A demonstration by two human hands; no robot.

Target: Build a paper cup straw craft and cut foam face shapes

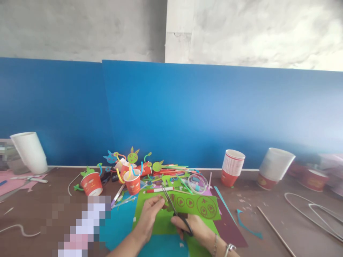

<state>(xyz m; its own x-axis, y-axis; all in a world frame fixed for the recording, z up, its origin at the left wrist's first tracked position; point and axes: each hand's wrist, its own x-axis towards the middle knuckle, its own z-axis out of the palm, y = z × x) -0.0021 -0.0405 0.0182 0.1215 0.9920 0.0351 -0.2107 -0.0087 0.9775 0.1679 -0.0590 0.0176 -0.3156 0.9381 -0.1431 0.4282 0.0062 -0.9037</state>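
My right hand [197, 230] grips a pair of scissors [174, 210] by the dark handles, with the thin metal blades pointing up and left. The blades lie across the left end of a green paper strip [197, 204], which bears outlined circles with hearts and a round face drawn in brown. My left hand [149, 215] is closed at that same end, thumb and fingertips pinched on the paper's edge; its grip is partly hidden. Below the strip lie a larger green sheet [166, 225] and a blue sheet [122, 217]. A red-and-white marker [160, 190] rests just beyond the left hand.
Decorated red paper cups [133, 184] with paper animal heads stand at the back left, near heaped straws and scraps. A cup stack [232, 167] stands right of them. Also there are a wooden stick [274, 230], a white cable [311, 205] and a blue partition [203, 117].
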